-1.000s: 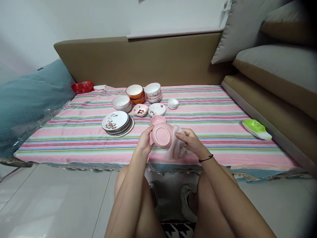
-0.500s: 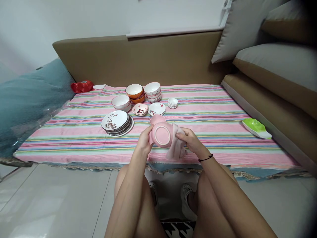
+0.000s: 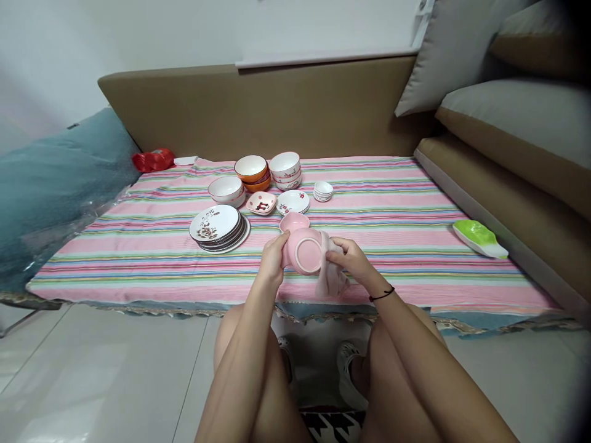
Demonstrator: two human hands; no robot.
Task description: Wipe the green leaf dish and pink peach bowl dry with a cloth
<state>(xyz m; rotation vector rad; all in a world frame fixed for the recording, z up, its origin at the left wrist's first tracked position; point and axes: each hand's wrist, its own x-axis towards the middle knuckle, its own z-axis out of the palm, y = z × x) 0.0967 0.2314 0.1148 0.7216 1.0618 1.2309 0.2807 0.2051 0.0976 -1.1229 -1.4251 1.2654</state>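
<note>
A pink bowl (image 3: 306, 253) is tipped so that its underside and round foot ring face me. Gripping its left side is my left hand (image 3: 272, 257), fingers closed on the edge. My right hand (image 3: 349, 258) pinches a pale pink cloth (image 3: 330, 280) against the bowl's right side; the cloth's lower end hangs down. Just behind the held bowl, a small pink dish (image 3: 294, 221) lies on the striped cloth (image 3: 392, 215), partly hidden by it.
Left of my hands is a stack of plates (image 3: 216, 224). Farther back stand white bowls (image 3: 285, 165), orange bowls (image 3: 252, 169), flowered plates (image 3: 293, 202) and small white dishes (image 3: 322, 189). A green leaf-shaped dish (image 3: 478, 237) lies at right, near stacked cushions (image 3: 517, 123).
The pink bowl has turned slightly, its foot ring shifting a little to the right. Both hands keep hold, and the pale cloth has bunched closer to the bowl's right edge.
</note>
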